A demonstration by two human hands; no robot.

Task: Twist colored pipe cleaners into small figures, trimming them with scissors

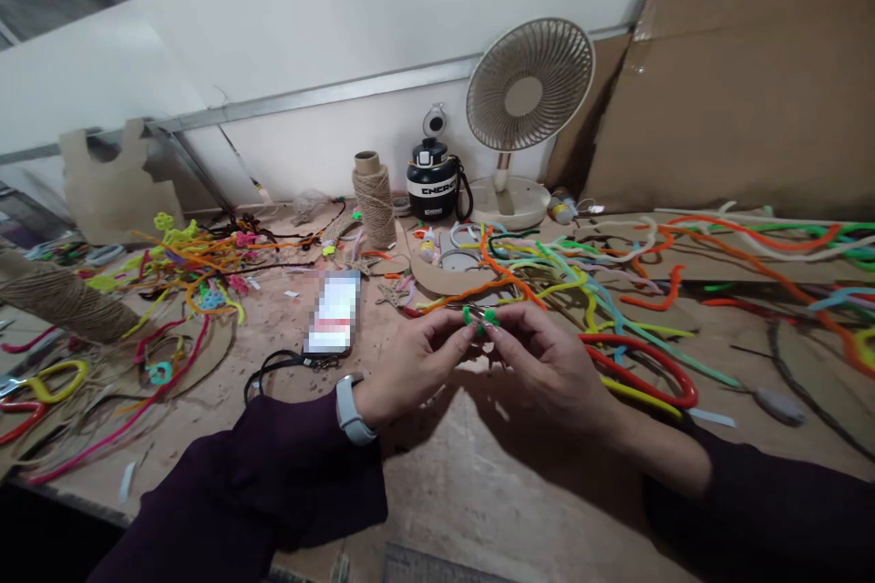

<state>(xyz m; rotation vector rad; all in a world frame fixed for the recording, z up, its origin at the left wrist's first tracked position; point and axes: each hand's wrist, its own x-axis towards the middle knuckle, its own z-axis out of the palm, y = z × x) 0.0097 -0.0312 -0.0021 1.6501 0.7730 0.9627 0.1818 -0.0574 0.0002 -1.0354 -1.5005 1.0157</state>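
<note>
Dark sleeves (pixel 328 483) nearest. Left hand (pixel 416 364) and right hand (pixel 557 369) both pinch small green piece (pixel 489 316) between fingertips, above table (pixel 444 510). Piece probably light, soft, bendable, hardly slippery; likely best held near ends, gently, lest shape distort.

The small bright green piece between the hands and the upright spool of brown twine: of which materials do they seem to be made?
Small bright green piece: possibly fuzzy pipe cleaner, matt, with soft-looking ends; the fingers partly hide it.
Upright spool of brown twine: probably jute, rough and matt, judging by coarse wound strands; its smooth brown tube looks like cardboard.
</note>
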